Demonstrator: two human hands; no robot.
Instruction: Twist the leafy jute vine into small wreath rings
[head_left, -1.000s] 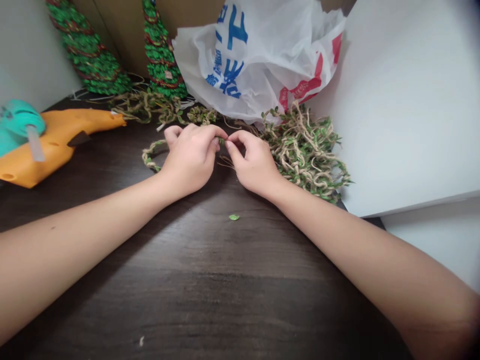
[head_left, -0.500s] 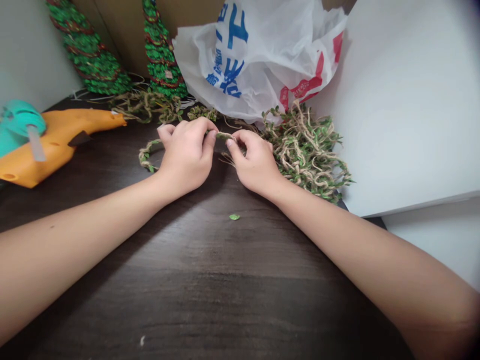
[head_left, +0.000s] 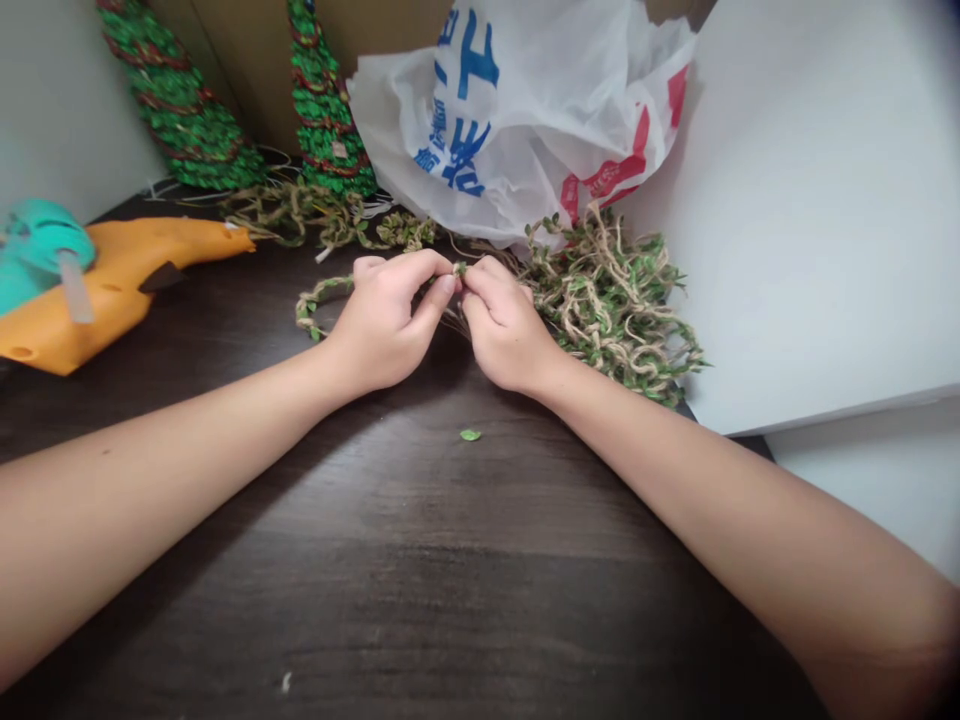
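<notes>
I have the left hand [head_left: 394,315] and right hand [head_left: 510,325] pinching leafy rope [head_left: 459,269], fingers [head_left: 430,264] nearly closed, probably steadying it.

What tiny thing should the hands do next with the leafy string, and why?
Perhaps the left hand could slide slightly left along the tan-and-green leafy twine, because its fingertips nearly meet those of the right hand, so only a short bit shows between them.

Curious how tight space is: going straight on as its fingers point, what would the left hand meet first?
Probably the bare right hand, just beyond the tan, green-leaved cord the left hand pinches; depth is unclear.
</notes>
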